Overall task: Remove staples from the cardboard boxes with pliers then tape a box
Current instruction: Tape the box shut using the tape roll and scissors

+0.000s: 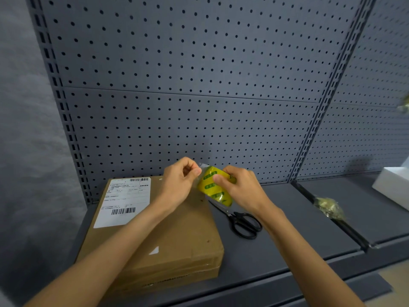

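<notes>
A flat brown cardboard box (177,235) with a white shipping label lies on the grey shelf (287,251), stacked on at least one more box. Above its far right corner my right hand (241,187) grips a yellow tape roll (213,187) with green print. My left hand (179,180) pinches the clear loose end of the tape at the roll's upper left. No pliers are in view.
Black scissors (241,220) lie on the shelf right of the box, under my right wrist. A crumpled ball of used tape (329,207) sits at the shelf divider. A white box (394,189) stands far right. Grey pegboard (199,85) rises behind.
</notes>
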### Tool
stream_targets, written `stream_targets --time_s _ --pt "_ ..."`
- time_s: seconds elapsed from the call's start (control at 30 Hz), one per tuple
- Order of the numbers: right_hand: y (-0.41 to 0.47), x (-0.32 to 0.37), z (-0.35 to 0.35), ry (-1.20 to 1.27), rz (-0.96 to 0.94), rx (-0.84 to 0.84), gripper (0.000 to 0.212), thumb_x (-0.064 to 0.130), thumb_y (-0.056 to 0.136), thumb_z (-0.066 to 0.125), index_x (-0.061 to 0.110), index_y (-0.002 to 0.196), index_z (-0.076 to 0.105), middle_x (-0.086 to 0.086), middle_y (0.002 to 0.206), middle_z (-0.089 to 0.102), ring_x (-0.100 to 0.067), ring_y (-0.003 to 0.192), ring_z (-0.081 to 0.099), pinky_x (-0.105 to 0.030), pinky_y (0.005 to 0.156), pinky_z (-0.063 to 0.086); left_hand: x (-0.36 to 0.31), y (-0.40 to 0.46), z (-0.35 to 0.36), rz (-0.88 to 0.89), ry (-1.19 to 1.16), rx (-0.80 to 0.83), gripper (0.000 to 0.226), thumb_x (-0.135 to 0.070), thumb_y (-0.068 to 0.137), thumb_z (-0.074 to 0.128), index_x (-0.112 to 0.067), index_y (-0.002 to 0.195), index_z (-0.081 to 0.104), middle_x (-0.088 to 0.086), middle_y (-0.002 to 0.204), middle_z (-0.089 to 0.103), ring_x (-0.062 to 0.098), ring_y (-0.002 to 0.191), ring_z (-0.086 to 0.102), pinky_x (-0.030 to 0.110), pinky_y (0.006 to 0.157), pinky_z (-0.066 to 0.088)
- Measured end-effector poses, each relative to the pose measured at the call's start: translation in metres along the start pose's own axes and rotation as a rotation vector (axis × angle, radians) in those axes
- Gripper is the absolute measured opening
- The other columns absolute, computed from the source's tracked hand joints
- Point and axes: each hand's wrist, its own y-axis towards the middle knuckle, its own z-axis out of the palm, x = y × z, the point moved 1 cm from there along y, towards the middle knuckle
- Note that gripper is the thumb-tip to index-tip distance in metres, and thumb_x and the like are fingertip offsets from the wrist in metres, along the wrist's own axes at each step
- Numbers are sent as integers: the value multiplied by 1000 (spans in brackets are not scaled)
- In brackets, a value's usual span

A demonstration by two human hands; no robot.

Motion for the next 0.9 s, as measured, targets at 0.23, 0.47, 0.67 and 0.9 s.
stream_targets --time_s 0.23,0.47,0.67,0.9 --pt "17 -3 -1 -161 113 13 49 49 86 62 20 56 37 3 51 39 -16 50 37 -29 47 28 -1 -4 1 -9 16 -44 14 -12 89 60 -14 76 59 -6 69 57 7 64 49 20 63 41" --pt "20 -26 -14 133 134 59 51 50 82 66 17 49 48 7 48 35 -8 47 31 -19 48 27 -3 -4 -4 -253 55 42 9 -11 87 63 -7 78 63 -1 67 59 10 62 52 16 64 45" --pt "24 -40 5 152 121 161 53 36 88 65 19 44 41 3 46 33 -11 43 26 -22 47 26 5 -20 1 -405 191 54 10 -15 87 64 -13 77 63 -3 77 62 10 74 57 16 63 42" --pt "38 -47 15 92 15 314 53 33 90 62 11 51 33 3 44 22 -10 40 17 -13 41 24 3 -17 6 -523 250 78 21 -10 89 59 -6 70 53 9 70 50 11 58 42 4 49 35"
